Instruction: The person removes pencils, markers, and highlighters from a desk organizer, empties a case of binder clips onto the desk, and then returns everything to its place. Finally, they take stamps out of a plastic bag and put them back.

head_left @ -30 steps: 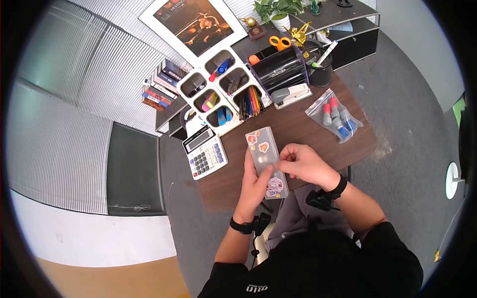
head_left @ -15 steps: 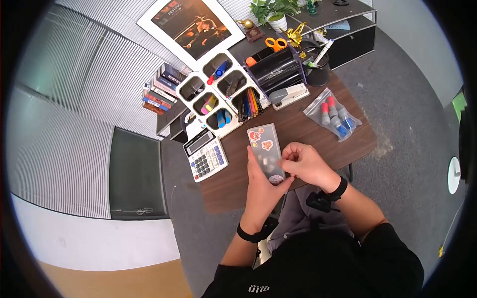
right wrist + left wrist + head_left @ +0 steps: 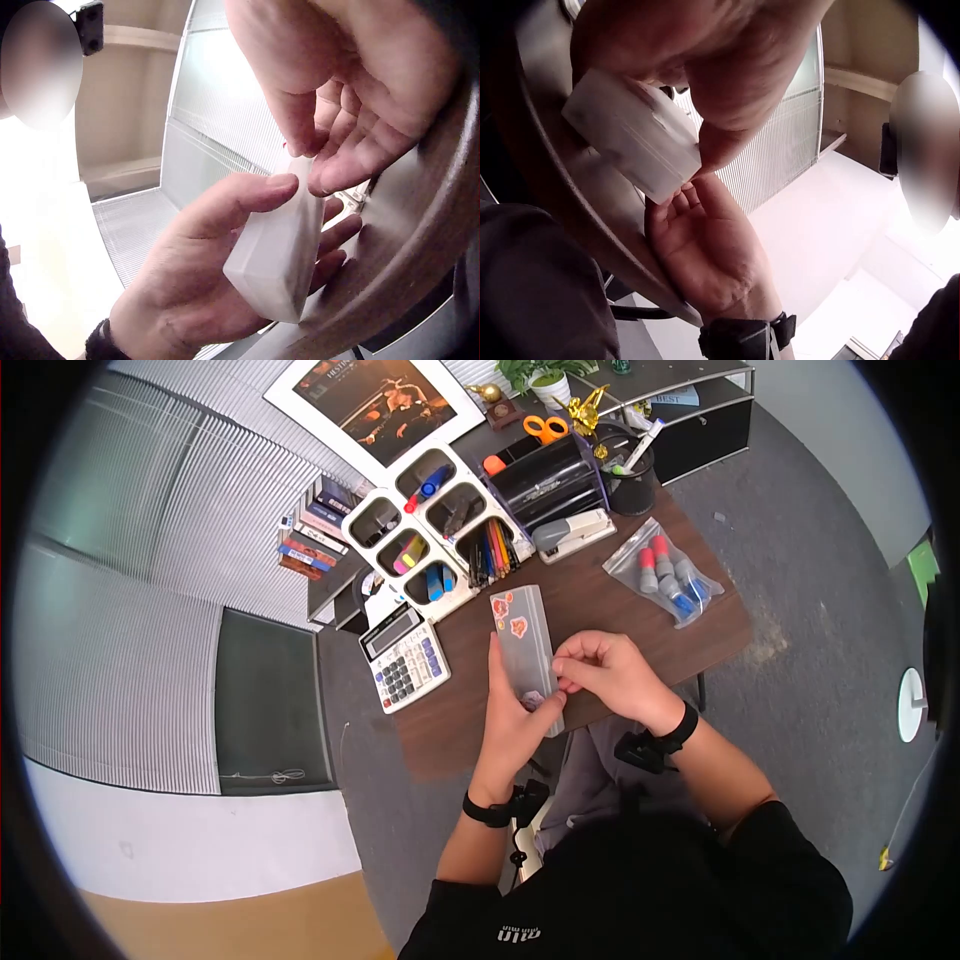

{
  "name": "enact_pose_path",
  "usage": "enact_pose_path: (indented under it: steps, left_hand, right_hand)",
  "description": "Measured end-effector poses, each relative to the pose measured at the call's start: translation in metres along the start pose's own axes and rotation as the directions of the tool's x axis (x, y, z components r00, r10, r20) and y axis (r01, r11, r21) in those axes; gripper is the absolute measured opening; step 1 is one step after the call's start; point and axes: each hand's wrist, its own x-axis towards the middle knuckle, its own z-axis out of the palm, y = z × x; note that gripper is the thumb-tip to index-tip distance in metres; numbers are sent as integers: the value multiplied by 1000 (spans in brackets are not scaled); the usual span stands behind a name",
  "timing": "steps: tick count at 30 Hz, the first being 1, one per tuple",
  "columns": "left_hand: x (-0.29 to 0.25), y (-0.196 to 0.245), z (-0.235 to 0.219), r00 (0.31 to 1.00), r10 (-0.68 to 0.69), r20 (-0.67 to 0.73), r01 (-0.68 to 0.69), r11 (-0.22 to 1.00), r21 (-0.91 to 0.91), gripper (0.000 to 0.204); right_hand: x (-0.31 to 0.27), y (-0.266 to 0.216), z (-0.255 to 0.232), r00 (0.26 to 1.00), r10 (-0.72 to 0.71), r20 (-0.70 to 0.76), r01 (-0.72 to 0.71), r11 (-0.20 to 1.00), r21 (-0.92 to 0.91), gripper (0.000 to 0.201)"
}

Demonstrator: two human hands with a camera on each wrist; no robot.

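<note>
A translucent, flat case (image 3: 524, 651) with orange and purple stickers is held above the near part of the brown desk. My left hand (image 3: 508, 726) grips its lower end, thumb across the top and fingers around the side; the right wrist view shows this grip on the case (image 3: 274, 251) from below. My right hand (image 3: 622, 678) has its fingers curled, with thumb and fingertips pinching the case's right long edge. In the left wrist view, the right hand (image 3: 709, 244) touches the underside edge of the case (image 3: 634, 139). The lid looks closed.
A calculator (image 3: 406, 663) lies left of the case. Behind stand a white organizer (image 3: 419, 528) with pens, a stapler (image 3: 574, 536) and a black mesh cup (image 3: 632, 493). A clear bag of markers (image 3: 664, 576) lies on the desk's (image 3: 714, 628) right side.
My left thumb has shifted on the case's lower part, and the case has tilted so that its right side shows more. My right fingers remain at its right edge.
</note>
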Motion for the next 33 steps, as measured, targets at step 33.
enact_pose_path:
  steps: [33]
  left_hand:
    - [8,-15,-94,953,-198,231,231,964,-130,44]
  right_hand:
    - [-14,12,17,939,-343,35,305,782,-544,23]
